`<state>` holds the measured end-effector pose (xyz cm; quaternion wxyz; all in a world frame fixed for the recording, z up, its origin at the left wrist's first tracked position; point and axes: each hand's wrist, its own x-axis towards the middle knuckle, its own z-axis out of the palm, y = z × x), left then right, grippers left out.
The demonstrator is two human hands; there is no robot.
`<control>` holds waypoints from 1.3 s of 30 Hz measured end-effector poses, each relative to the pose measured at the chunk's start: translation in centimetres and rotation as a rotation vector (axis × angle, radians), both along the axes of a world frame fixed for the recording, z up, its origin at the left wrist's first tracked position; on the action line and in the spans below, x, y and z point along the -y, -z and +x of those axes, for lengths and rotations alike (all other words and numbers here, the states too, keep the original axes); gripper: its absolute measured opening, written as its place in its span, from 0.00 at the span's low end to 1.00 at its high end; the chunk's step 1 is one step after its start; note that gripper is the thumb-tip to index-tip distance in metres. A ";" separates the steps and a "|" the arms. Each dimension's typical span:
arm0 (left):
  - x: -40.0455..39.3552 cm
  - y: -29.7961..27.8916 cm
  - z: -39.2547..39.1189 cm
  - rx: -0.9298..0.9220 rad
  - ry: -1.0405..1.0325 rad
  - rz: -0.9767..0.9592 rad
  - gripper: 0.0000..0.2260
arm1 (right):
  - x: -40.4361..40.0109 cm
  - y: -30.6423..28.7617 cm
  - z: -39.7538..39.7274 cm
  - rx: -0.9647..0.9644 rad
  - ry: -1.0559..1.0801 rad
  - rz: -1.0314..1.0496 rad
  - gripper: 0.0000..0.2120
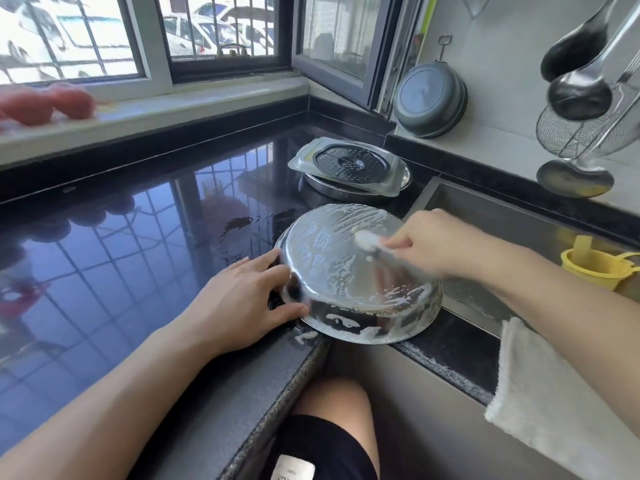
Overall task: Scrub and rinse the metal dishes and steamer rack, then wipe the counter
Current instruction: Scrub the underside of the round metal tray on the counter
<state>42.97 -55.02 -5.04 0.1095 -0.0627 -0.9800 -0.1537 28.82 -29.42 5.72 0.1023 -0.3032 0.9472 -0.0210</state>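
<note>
1. Metal dish [349,271] lies upside down at the front edge of the dark glossy desk [121,254], just left of the sink [491,216]; its upturned base and sloping wall carry streaks of white foam.
2. Left hand [242,299] rests at the dish's left rim; its grip is spread, fingers [273,268] laid against the wall, thumb low near the rim.
3. Right hand [436,244] hovers over the right part of the base; its grip is pinched on a white scrubber [369,241], blurred, which touches the soapy base.
4. Steamer rack [349,164], dark and perforated, sits further back on a clear tray atop a second metal dish [346,191], apart from both hands.
5. White cloth [540,403] hangs over the desk's edge under the right forearm; a yellow cup [595,268] stands in the sink.
</note>
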 end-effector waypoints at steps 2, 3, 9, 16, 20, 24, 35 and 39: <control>0.0 0.0 -0.1 -0.008 0.001 0.004 0.26 | 0.1 0.4 0.9 0.049 -0.060 -0.023 0.12; 0.0 0.0 -0.1 -0.012 0.003 0.007 0.25 | -0.1 0.3 0.5 0.012 -0.041 -0.020 0.12; 0.0 0.1 0.0 0.002 -0.007 -0.012 0.27 | -0.6 0.2 1.3 0.073 -0.028 -0.026 0.13; 0.1 0.2 -0.2 -0.034 0.018 0.010 0.24 | -1.6 0.0 1.1 -0.088 0.026 0.011 0.16; 0.1 0.2 -0.2 -0.041 0.024 0.010 0.23 | -1.2 0.4 2.9 -0.051 -0.077 -0.016 0.13; 0.1 0.3 -0.2 -0.049 0.036 0.013 0.22 | -1.8 0.2 2.4 -0.082 -0.006 -0.036 0.13; 0.2 0.4 -0.2 -0.050 0.045 0.020 0.22 | -0.6 0.6 7.2 -0.096 -0.218 -0.009 0.14; 0.1 0.1 -0.1 -0.045 0.053 0.023 0.21 | -0.8 0.6 5.5 -0.184 -0.102 -0.007 0.15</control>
